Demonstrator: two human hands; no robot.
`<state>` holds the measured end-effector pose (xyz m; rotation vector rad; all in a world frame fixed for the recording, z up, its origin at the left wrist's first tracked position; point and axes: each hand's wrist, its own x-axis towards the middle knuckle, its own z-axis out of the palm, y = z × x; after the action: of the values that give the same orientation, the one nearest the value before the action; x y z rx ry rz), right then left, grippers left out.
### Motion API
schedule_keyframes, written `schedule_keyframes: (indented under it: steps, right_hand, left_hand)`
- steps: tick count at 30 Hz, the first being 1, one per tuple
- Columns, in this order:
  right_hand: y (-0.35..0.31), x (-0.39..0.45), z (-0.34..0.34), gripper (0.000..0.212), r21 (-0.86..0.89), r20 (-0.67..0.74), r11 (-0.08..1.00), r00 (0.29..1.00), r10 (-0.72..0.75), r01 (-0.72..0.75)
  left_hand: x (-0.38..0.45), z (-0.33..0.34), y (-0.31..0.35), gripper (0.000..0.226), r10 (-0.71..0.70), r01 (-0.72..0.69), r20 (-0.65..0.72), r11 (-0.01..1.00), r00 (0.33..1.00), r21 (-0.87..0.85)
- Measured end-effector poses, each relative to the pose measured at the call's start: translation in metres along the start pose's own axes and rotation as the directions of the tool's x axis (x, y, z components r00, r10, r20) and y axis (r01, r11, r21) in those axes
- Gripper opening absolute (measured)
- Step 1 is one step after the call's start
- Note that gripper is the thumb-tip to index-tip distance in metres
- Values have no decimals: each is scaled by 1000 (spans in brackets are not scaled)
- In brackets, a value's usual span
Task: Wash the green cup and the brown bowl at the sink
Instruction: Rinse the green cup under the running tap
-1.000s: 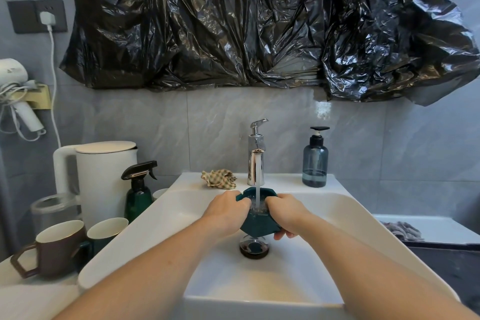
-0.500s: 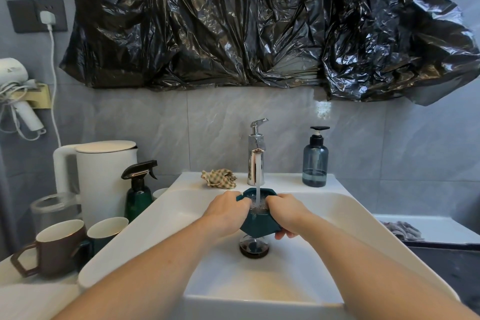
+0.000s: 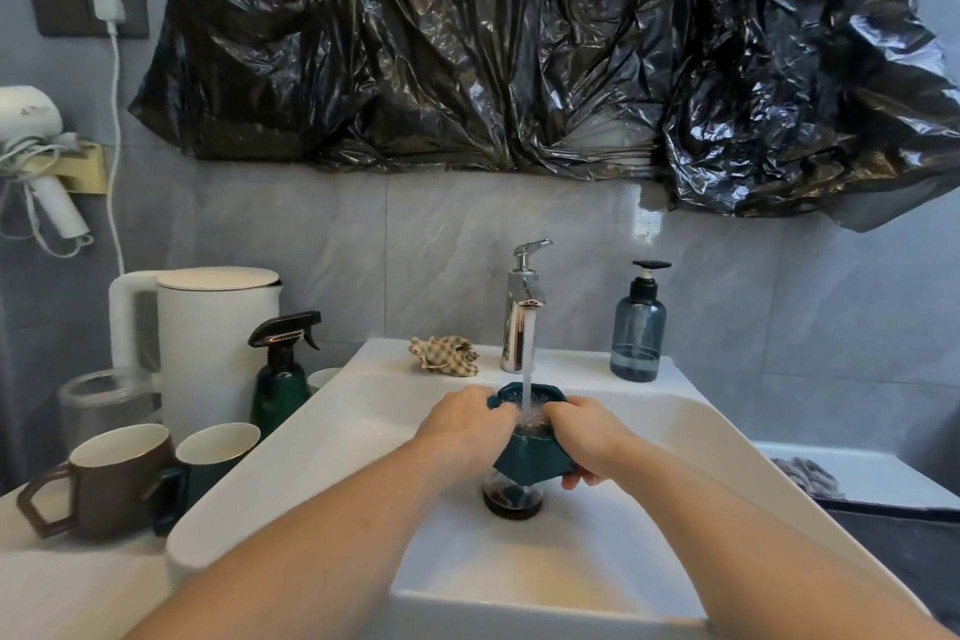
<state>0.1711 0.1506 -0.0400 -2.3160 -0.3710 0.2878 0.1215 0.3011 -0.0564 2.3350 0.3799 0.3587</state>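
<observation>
Green cup (image 3: 530,452) held over the sink (image 3: 649,437) drain, under the faucet (image 3: 521,312) stream. Left hand (image 3: 464,424) and right hand (image 3: 584,434) grip its sides; fingertips are hidden behind the rim, and its handle probably sits beneath the left palm.

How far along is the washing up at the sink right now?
Nothing looks finished yet. Both hands, left hand and right hand, hold the green cup under the running tap, water filling it. No brown bowl shows; only a brown mug waits on the counter.
</observation>
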Motion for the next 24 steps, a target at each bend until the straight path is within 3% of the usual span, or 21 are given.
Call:
schedule_keyframes:
  steps: [8,15,20,24]
  right_hand:
    - [0,-5,-4,29,-34,-57,998,997,-46,44]
    - [-4,-15,-3,23,10,-120,995,988,-101,103]
    - [-7,-18,-3,19,3,-126,993,985,-114,116]
    - [-9,-19,-1,15,-14,-124,992,984,-129,128]
  left_hand:
    - [-7,-2,5,28,-17,16,81,1000,997,12]
    - [-11,-1,2,49,-42,50,121,997,992,-62]
    - [-8,0,3,33,-37,47,133,996,990,-73]
    - [-7,-11,8,34,-82,77,215,997,973,29]
